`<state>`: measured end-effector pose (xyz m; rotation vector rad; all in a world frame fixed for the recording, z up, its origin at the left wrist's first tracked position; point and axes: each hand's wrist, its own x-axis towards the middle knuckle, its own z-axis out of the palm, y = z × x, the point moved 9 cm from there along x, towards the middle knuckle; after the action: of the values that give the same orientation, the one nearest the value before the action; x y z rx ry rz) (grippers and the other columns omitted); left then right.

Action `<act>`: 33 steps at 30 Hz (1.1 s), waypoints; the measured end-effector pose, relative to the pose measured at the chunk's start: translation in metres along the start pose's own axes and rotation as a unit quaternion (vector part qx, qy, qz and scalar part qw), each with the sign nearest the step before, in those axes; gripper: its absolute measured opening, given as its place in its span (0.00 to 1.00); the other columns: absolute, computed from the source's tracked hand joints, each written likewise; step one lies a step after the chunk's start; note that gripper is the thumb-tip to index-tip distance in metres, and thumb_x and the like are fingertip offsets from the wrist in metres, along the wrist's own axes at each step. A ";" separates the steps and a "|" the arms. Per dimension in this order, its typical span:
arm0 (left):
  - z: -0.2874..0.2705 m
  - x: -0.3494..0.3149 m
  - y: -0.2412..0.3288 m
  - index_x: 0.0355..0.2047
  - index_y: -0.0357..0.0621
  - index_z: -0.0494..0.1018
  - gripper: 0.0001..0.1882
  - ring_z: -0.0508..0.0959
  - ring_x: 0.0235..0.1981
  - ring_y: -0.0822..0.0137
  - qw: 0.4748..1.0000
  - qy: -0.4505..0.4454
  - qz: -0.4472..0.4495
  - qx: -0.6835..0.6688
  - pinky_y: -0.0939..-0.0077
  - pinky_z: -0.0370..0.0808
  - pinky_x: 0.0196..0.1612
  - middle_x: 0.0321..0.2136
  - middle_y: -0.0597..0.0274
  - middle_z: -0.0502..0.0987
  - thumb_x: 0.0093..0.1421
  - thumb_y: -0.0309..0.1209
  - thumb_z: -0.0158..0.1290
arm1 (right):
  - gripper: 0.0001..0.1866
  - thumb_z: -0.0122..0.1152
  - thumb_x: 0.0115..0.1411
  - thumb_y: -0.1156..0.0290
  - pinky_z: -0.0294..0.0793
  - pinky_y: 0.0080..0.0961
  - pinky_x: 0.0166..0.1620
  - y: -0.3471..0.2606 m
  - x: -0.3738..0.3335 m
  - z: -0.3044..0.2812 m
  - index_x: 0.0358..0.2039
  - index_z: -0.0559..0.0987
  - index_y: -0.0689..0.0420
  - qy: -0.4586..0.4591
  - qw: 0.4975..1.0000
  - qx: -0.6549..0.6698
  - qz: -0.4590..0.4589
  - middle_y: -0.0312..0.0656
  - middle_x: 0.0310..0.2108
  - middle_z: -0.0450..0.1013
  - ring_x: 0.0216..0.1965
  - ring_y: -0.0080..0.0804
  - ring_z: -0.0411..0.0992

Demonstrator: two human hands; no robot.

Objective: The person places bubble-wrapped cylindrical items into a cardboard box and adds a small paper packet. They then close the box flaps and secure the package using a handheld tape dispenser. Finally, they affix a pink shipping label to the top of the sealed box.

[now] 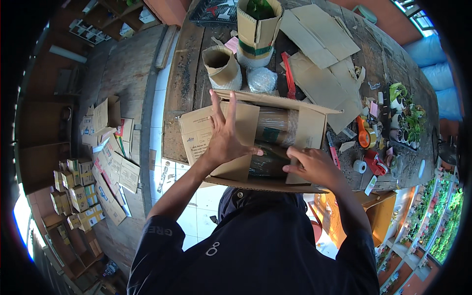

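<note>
Overhanging box (236,172): left hand (225,140), splayed, empty
By flap (309,130): right hand (314,164), curled, grip unclear
In box: wrapped bundles (274,119)

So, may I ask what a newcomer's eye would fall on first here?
Probably the open brown cardboard box at centre, with plastic-wrapped packages inside and the left hand and right hand over it. Behind it stands a tall brown cardboard sleeve with green leaves inside. Right of the box lies an orange tape dispenser.
</note>
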<state>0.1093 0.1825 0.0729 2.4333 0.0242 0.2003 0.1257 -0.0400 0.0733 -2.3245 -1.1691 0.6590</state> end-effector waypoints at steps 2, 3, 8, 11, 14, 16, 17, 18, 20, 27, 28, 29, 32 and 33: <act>0.011 -0.006 -0.010 0.76 0.54 0.30 0.84 0.34 0.72 0.20 0.997 -0.031 -0.033 0.063 0.20 0.53 0.63 0.71 0.25 0.20 0.30 0.47 0.81 | 0.24 0.62 0.64 0.46 0.70 0.41 0.32 -0.010 -0.010 -0.025 0.38 0.71 0.57 -0.039 0.996 0.043 0.066 0.48 0.24 0.74 0.26 0.46 0.75; 0.016 -0.006 -0.014 0.76 0.54 0.31 0.83 0.33 0.71 0.18 0.993 -0.047 -0.046 0.095 0.13 0.53 0.59 0.70 0.24 0.20 0.30 0.46 0.80 | 0.25 0.61 0.65 0.45 0.69 0.43 0.32 -0.006 -0.017 -0.032 0.35 0.70 0.57 -0.056 0.991 0.064 0.100 0.48 0.23 0.73 0.26 0.47 0.75; 0.013 -0.009 -0.010 0.77 0.55 0.34 0.72 0.32 0.74 0.29 0.997 -0.050 -0.009 -0.051 0.27 0.49 0.69 0.73 0.30 0.23 0.38 0.34 0.70 | 0.14 0.65 0.63 0.62 0.70 0.38 0.34 0.033 -0.064 -0.043 0.37 0.71 0.57 0.002 0.973 0.162 0.163 0.43 0.27 0.69 0.29 0.45 0.73; -0.021 -0.015 -0.043 0.77 0.50 0.36 0.65 0.43 0.75 0.45 0.948 -0.031 0.032 -0.314 0.45 0.49 0.74 0.75 0.44 0.36 0.42 0.38 0.62 | 0.18 0.67 0.59 0.68 0.71 0.41 0.47 0.016 -0.073 -0.065 0.47 0.73 0.56 0.129 0.980 0.031 0.148 0.48 0.39 0.68 0.42 0.49 0.72; -0.037 -0.037 -0.072 0.76 0.46 0.41 0.58 0.58 0.71 0.51 0.816 -0.010 -0.065 -0.574 0.55 0.57 0.71 0.73 0.45 0.50 0.48 0.43 0.56 | 0.28 0.67 0.55 0.71 0.67 0.44 0.57 0.021 -0.072 -0.066 0.57 0.71 0.54 0.133 0.974 0.037 0.181 0.52 0.49 0.64 0.53 0.53 0.66; -0.034 -0.045 -0.076 0.76 0.44 0.41 0.56 0.60 0.71 0.52 0.799 -0.012 -0.103 -0.592 0.57 0.58 0.71 0.72 0.44 0.52 0.49 0.41 0.54 | 0.30 0.68 0.55 0.71 0.67 0.44 0.57 0.019 -0.065 -0.066 0.59 0.70 0.53 0.135 0.976 0.038 0.167 0.53 0.50 0.63 0.54 0.54 0.66; -0.034 -0.046 -0.074 0.76 0.43 0.41 0.55 0.60 0.70 0.53 0.810 -0.004 -0.096 -0.579 0.58 0.58 0.71 0.72 0.44 0.53 0.49 0.40 0.53 | 0.31 0.69 0.55 0.70 0.67 0.45 0.58 0.017 -0.061 -0.067 0.60 0.69 0.52 0.136 0.977 0.037 0.158 0.53 0.50 0.62 0.54 0.55 0.65; -0.033 -0.046 -0.073 0.76 0.42 0.42 0.54 0.61 0.70 0.53 0.820 0.004 -0.089 -0.566 0.58 0.58 0.71 0.72 0.44 0.54 0.50 0.39 0.53 | 0.32 0.69 0.56 0.70 0.67 0.45 0.58 0.016 -0.060 -0.069 0.60 0.69 0.52 0.147 0.976 0.031 0.155 0.53 0.51 0.62 0.54 0.55 0.65; -0.034 -0.043 -0.071 0.76 0.41 0.43 0.53 0.61 0.70 0.52 0.839 0.014 -0.066 -0.539 0.57 0.58 0.71 0.71 0.44 0.55 0.50 0.37 0.52 | 0.32 0.70 0.56 0.68 0.66 0.45 0.58 0.014 -0.056 -0.072 0.61 0.69 0.51 0.168 0.975 0.016 0.144 0.53 0.53 0.61 0.55 0.55 0.65; -0.076 -0.043 -0.044 0.70 0.34 0.55 0.41 0.60 0.71 0.50 0.925 0.113 -0.042 -0.360 0.53 0.55 0.73 0.69 0.43 0.60 0.60 0.35 0.57 | 0.35 0.70 0.61 0.67 0.68 0.41 0.57 0.026 -0.067 -0.080 0.65 0.64 0.56 0.295 0.943 0.068 0.140 0.50 0.55 0.63 0.54 0.45 0.67; -0.094 -0.040 -0.027 0.66 0.33 0.62 0.35 0.62 0.70 0.50 0.949 0.150 -0.017 -0.278 0.51 0.56 0.72 0.67 0.44 0.62 0.62 0.34 0.59 | 0.35 0.69 0.61 0.67 0.69 0.39 0.56 0.037 -0.072 -0.071 0.65 0.64 0.56 0.302 0.931 0.129 0.158 0.49 0.55 0.64 0.54 0.42 0.68; -0.106 -0.032 -0.008 0.64 0.33 0.64 0.32 0.63 0.69 0.49 0.960 0.172 -0.004 -0.220 0.51 0.56 0.72 0.65 0.44 0.65 0.62 0.32 0.58 | 0.35 0.69 0.62 0.67 0.69 0.37 0.55 0.046 -0.079 -0.064 0.66 0.64 0.56 0.309 0.915 0.186 0.180 0.48 0.54 0.66 0.53 0.39 0.69; -0.078 -0.002 0.057 0.67 0.41 0.62 0.38 0.59 0.71 0.43 0.987 -0.033 0.087 -0.129 0.47 0.56 0.72 0.65 0.41 0.63 0.60 0.38 0.62 | 0.31 0.66 0.65 0.67 0.73 0.31 0.52 0.058 -0.084 -0.042 0.65 0.64 0.57 0.329 0.872 0.309 0.191 0.42 0.50 0.69 0.50 0.31 0.70; -0.050 0.006 0.075 0.69 0.44 0.60 0.41 0.55 0.72 0.40 0.980 -0.138 0.085 -0.114 0.43 0.56 0.71 0.67 0.41 0.59 0.58 0.40 0.64 | 0.30 0.65 0.65 0.67 0.73 0.30 0.51 0.065 -0.084 -0.033 0.64 0.64 0.57 0.332 0.851 0.359 0.191 0.41 0.49 0.70 0.49 0.30 0.70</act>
<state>0.1051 0.1571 0.1595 2.2135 -0.3141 -0.0573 0.1405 -0.1501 0.0788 -1.8544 -0.0904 0.2759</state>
